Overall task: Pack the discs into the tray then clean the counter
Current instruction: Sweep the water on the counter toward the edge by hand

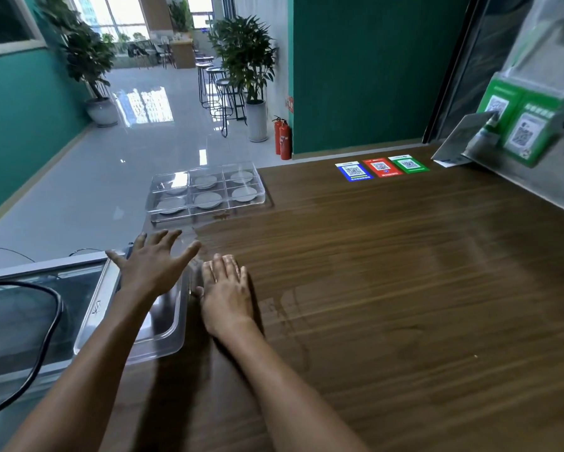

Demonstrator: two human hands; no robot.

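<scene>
A clear plastic tray [150, 203] with several compartments stands at the far left corner of the wooden counter [388, 288]. Grey discs [208, 200] lie in its compartments under a clear lid. My left hand [151, 265] hovers with fingers spread wide over a second clear plastic container [163, 331] that overhangs the counter's left edge. My right hand [227, 293] lies flat, fingers straight, on the counter just right of that container. Neither hand holds anything.
Three QR-code cards, blue [353, 171], red [382, 167] and green [408, 164], lie at the counter's far edge. A steel panel with green QR signs [528, 132] rises on the right. A black cable [45, 321] crosses a glass-topped unit at the left.
</scene>
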